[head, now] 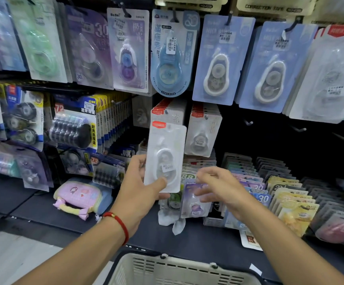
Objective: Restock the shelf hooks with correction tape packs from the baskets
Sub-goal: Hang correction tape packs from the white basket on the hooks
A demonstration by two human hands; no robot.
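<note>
At the far left, hanging packs (29,118) are being blurred beyond reading, and a pink pouch (78,197) is lying on the dark shelf (23,204) below them. The left forearm is being raised from the lower left edge, a red cord bracelet (118,222) being worn at the wrist. The left hand (140,186) is being held upright before the shelf, and a white correction tape pack (166,156) is being pinched at its lower end, the thumb pressed on the front and the fingers curled behind it. The pack is being kept upright, its red-labelled top just below a hook row of like white packs (167,111); whether its hole is touching a hook cannot be told. A second row of these packs (205,132) is hanging just to the right.

The right hand (220,187) is being held near the pack's right edge, apart from it, its fingers loosely spread and slightly bent, with nothing being gripped. It is being smeared by motion, so the fingertips are hard to make out. Beneath it, a purple pack (195,202) is being partly covered. Further right, bare hooks (299,128) are sticking out of the dark back panel, and rows of filed packs (280,192) are standing on the shelf. At the bottom edge, a pale basket (179,268) is being cut off, so its contents are hidden.
</note>
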